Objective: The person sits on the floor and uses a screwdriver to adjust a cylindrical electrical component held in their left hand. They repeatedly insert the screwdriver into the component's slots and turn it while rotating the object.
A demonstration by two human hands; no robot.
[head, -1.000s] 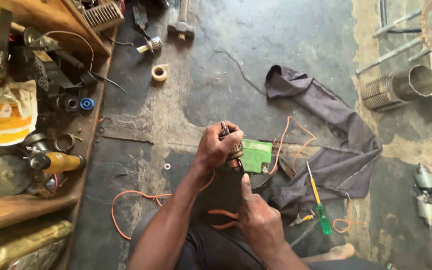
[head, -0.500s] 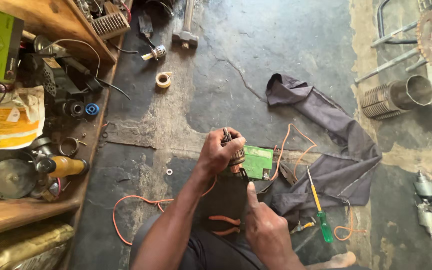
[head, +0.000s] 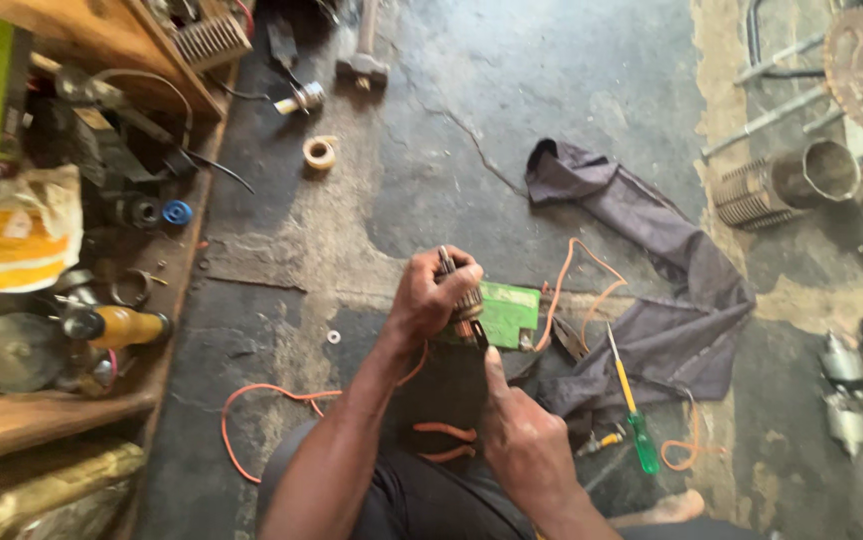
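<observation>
Copper windings show on the small motor armature (head: 463,300) that my left hand (head: 431,295) holds above the concrete floor (head: 571,120), fingers closed tight around it, its shaft sticking up past my knuckles. My right hand (head: 521,440) sits just below, forefinger stretched up to touch the armature's lower end, the other fingers curled and holding nothing. A green circuit board (head: 506,312) lies just behind, orange wire (head: 281,400) trailing nearby, with a green-handled screwdriver (head: 631,410) to the right.

Single head-worn view, looking steeply down, close over hands (head: 471,370), floor (head: 551,120) beyond
</observation>
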